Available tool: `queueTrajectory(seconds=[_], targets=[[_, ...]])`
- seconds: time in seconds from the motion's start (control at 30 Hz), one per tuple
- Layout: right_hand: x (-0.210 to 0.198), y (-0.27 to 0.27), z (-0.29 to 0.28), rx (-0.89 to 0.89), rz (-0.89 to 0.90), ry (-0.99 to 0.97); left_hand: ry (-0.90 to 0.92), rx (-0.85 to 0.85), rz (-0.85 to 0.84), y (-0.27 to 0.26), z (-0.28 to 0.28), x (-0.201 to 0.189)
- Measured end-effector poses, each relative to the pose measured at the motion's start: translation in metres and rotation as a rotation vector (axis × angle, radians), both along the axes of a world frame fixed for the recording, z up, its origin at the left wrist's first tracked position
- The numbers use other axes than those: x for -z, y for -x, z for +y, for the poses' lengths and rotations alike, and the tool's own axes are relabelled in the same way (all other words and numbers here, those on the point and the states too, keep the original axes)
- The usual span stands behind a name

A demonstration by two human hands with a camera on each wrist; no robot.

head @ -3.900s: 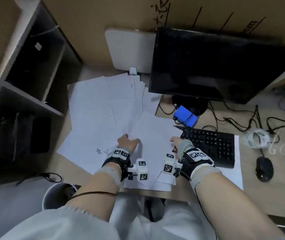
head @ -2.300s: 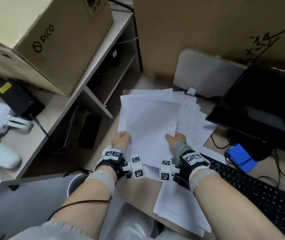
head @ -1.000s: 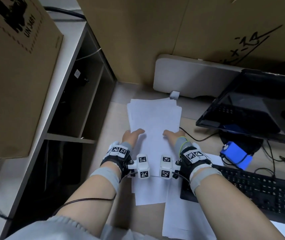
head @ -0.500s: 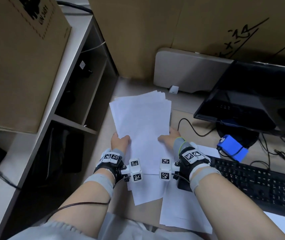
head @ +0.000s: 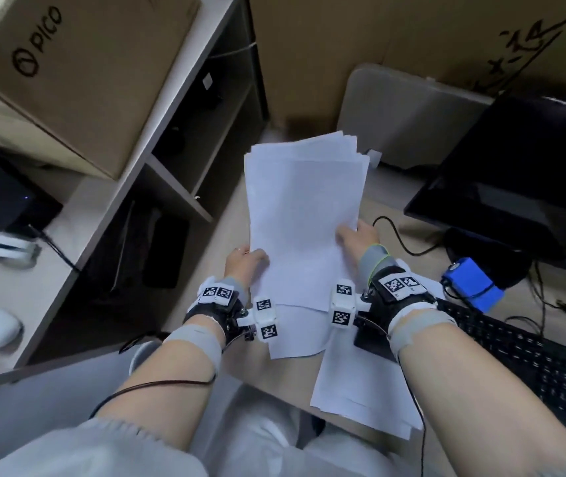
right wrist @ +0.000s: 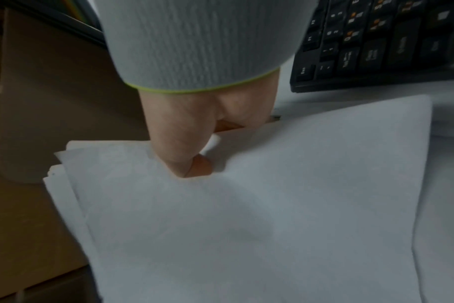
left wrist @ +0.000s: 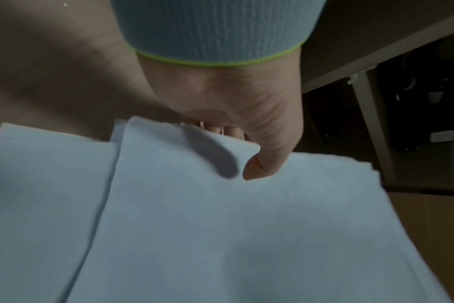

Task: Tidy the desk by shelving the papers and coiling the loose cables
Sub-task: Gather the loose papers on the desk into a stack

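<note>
White paper stack (head: 304, 215): loose sheets gathered into one bundle, far edges fanned and uneven, held above the surface (head: 230, 222) at the middle of the scene. Left hand (head: 243, 261): grips the near left edge of the stack, thumb on top and fingers curled beneath, as the left wrist view confirms. Right hand (head: 355, 235): pinches the right edge of the stack, thumb pressed on the top sheet, fingers under it. Further white sheets (head: 357, 394): lying flat on the surface near the person, partly under the right forearm and partly under the keyboard. Black keyboard (head: 529, 349): at the right, near side. Black monitor (head: 522, 173): far right, tilted, screen dark. Blue device (head: 472, 289): just beside the monitor's foot, wrapped with black cable. Black cables (head: 398, 239): loose on the surface between stack and monitor, more trailing at the far right. Shelf unit (head: 175, 160): at the left, open compartments dark, dark items inside. Cardboard box (head: 78, 70): marked PICO, on top of the shelf unit. Grey panel (head: 409, 115): upright at the far side, against brown cardboard.
</note>
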State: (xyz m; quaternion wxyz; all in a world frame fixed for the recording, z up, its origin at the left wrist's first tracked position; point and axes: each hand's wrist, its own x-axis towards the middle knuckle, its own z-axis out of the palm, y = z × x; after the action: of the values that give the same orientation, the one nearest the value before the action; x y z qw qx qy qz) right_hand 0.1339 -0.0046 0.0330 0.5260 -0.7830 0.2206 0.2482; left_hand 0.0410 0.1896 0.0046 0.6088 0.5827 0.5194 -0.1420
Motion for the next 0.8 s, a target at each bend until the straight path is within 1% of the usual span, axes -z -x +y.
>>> queueTrajectory(seconds=[0.13, 0.2, 0.27, 0.33, 0.4, 0.5, 0.57, 0.67, 0.73, 0.8], targets=[[-0.029, -0.005, 0.011, -0.046, -0.094, -0.039, -0.143, -0.021, -0.126, -0.008, -0.001, -0.017], [-0.045, -0.007, 0.014, -0.016, -0.119, -0.04, -0.182, -0.058, -0.181, -0.015, -0.003, -0.035], [-0.066, -0.007, 0.016, 0.051, -0.175, -0.116, -0.211, -0.137, -0.281, -0.022, -0.005, -0.063], [-0.089, -0.012, 0.017, 0.077, -0.293, -0.213, -0.244, -0.157, -0.409, -0.031, -0.008, -0.096], [-0.108, -0.017, 0.015, 0.077, -0.385, -0.266, -0.249, -0.187, -0.495, -0.038, -0.011, -0.119], [-0.128, -0.018, 0.007, 0.052, -0.448, -0.268, -0.252, -0.226, -0.48, -0.036, -0.017, -0.139], [-0.129, -0.013, 0.002, 0.014, -0.461, -0.284, -0.285, -0.18, -0.459, -0.03, -0.022, -0.138], [-0.11, 0.001, -0.007, -0.042, -0.394, -0.341, -0.323, -0.112, -0.453, -0.016, -0.023, -0.122], [-0.096, 0.009, -0.014, -0.052, -0.307, -0.272, -0.35, -0.094, -0.429, -0.011, -0.026, -0.112], [-0.085, 0.013, -0.019, -0.042, -0.211, -0.19, -0.368, -0.062, -0.45, -0.011, -0.031, -0.108]])
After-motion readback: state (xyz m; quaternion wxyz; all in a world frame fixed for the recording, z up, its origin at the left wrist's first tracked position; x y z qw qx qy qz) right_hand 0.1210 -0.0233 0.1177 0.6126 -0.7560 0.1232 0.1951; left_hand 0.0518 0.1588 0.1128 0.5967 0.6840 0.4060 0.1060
